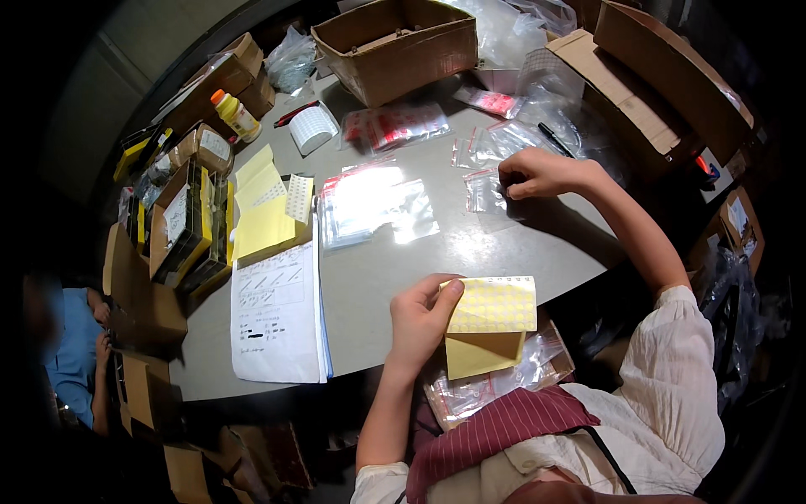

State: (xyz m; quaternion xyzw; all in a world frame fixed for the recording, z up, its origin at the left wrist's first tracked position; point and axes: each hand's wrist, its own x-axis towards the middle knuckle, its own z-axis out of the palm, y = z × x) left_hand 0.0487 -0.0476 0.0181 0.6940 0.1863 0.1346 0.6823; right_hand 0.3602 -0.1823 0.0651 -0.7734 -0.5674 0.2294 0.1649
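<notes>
My left hand (424, 317) grips a yellow sheet of small round stickers (495, 304), thumb on top, above my lap. Part of the sheet hangs folded below its sticker rows. Over the table to the right, my right hand (541, 174) is closed, its fingertips touching the right edge of a small clear zip bag (484, 191). Whatever lies between those fingertips is hidden. Another clear zip bag (485, 149) lies just beyond. Left of them, flat clear bags with red edges (357, 210) are spread out in glare.
Handwritten papers (277, 336) and yellow sticker sheets (267, 210) lie left. A yellow bottle (236, 116), a label roll (313, 130) and a cardboard box (399, 59) stand farther back. A black marker (556, 139) rests beyond my right hand. A person in blue (74, 353) is at far left.
</notes>
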